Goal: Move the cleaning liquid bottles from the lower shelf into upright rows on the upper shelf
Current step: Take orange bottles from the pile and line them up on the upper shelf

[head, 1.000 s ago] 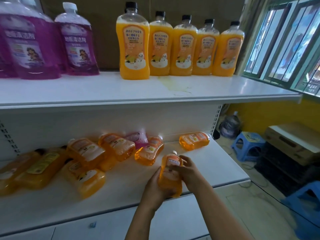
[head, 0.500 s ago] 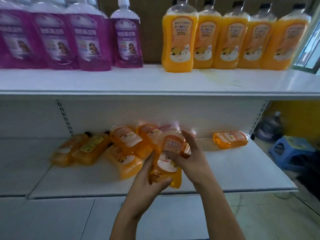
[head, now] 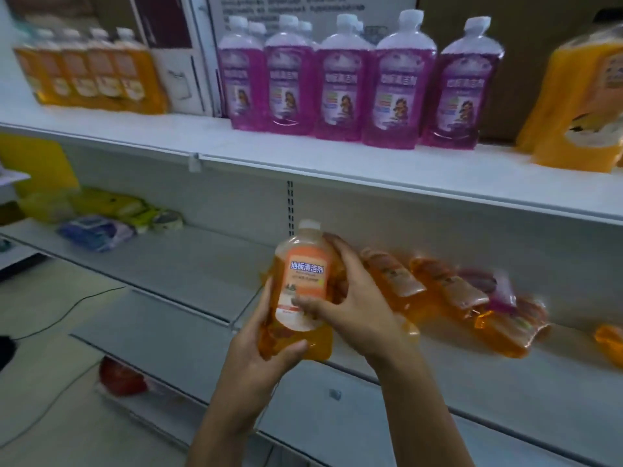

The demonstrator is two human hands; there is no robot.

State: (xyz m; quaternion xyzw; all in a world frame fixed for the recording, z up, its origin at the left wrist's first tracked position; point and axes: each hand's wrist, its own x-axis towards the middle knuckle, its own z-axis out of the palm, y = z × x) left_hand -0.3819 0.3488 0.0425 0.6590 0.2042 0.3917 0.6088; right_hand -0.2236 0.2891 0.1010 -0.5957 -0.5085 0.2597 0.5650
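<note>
Upper shelf [head: 303, 153]: flat white board; purple bottles [head: 357, 85] upright in a row.
Lower shelf [head: 472, 375]: orange bottles [head: 448, 298] lying in a glossy heap.
Bottle [head: 300, 291]: clear orange plastic, white cap, upright before lower shelf.
Left hand [head: 259, 365]: grips its base.
Right hand [head: 354, 305]: fingers curled round its side.

The orange bottle [head: 301, 291] carries a label with white characters reading 地板清洁剂. Print on the purple bottles [head: 344, 92] and the wall sign [head: 313, 11] is too blurred to read.

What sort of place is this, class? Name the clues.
Probably a shop aisle being stocked: white metal shelves, rows of identical purple bottles facing forward, and both hands holding an orange bottle of cleaner.
</note>
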